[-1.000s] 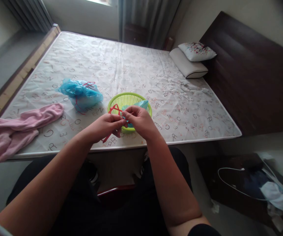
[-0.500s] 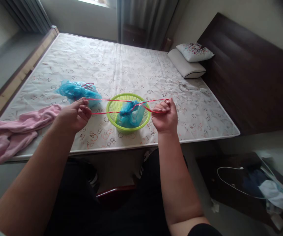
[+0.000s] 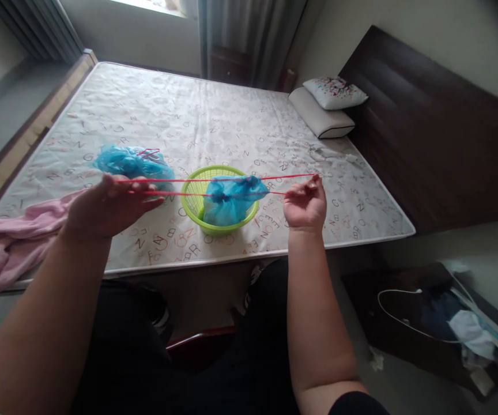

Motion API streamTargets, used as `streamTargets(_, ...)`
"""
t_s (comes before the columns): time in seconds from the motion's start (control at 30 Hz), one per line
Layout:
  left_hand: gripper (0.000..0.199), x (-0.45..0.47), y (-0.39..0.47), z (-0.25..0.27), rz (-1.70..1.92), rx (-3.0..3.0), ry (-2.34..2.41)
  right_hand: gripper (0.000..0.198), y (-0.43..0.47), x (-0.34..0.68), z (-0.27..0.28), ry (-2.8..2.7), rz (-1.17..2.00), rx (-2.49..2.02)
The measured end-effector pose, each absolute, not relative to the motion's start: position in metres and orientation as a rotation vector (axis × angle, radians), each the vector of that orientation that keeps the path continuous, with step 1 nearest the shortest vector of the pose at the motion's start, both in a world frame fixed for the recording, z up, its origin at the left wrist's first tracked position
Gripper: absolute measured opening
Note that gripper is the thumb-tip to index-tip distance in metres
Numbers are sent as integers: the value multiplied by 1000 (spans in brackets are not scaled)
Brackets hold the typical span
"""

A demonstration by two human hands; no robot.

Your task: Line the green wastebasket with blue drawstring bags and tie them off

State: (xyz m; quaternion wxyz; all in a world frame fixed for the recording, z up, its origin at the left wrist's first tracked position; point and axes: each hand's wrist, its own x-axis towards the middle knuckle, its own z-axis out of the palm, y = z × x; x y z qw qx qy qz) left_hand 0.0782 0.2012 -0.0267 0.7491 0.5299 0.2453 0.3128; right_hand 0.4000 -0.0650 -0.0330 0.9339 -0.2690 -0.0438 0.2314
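A blue plastic bag [image 3: 227,204] sits in a yellow-green plastic basket [image 3: 192,213], its top gathered by red drawstrings [image 3: 180,180]. My left hand [image 3: 113,204] grips the strings on the left side of the basket, and they run taut to the bag. On the right, my right hand [image 3: 306,202] is closed on the other ends, pulling them out straight. The bag's mouth is bunched up where the strings pass through it. What is inside the bag cannot be made out.
The basket stands on a bare mattress [image 3: 180,115] printed with letters. Behind my left hand lies another blue bag [image 3: 132,161] with a red string. A pink cloth [image 3: 24,236] hangs over the front left edge. Two pillows [image 3: 324,112] lie near the dark headboard [image 3: 422,127].
My hands have moved farther apart, left hand leftward and right hand rightward. The strings are tighter and the bag's mouth is drawn up and stretched sideways above the basket.
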Motion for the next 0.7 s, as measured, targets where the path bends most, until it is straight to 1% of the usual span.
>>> streamTargets(0.07, 56, 87, 194, -22, 732, 1002, 396, 17, -63, 396, -32, -72, 479, -530)
streamTargets(0.2, 33, 102, 180, -16, 779, 803, 209, 25, -59, 382, -25, -67, 540, -460)
streamTargets(0.27, 28, 106, 178, -16, 795, 809, 195, 28, -56, 374, -22, -121, 574, -448)
streamTargets(0.37, 28, 109, 180, -19, 837, 800, 197, 23, -51, 366, -24, -222, 583, -461)
streamTargets(0.43, 21, 112, 181, -21, 868, 754, 222, 18, -47, 362, -27, -276, 572, -512)
streamTargets(0.5, 15, 117, 181, -22, 906, 695, 281, 16, -43, 357, -29, -313, 559, -624)
streamTargets(0.53, 16, 119, 181, -22, 907, 685, 322, 19, -42, 355, -29, -323, 554, -697)
streamTargets(0.67, 42, 128, 170, -18, 874, 719, 436, 48, -37, 347, -25, -397, 559, -887)
streamTargets(0.7, 44, 130, 166, -17, 868, 714, 430, 53, -36, 345, -24, -447, 570, -904)
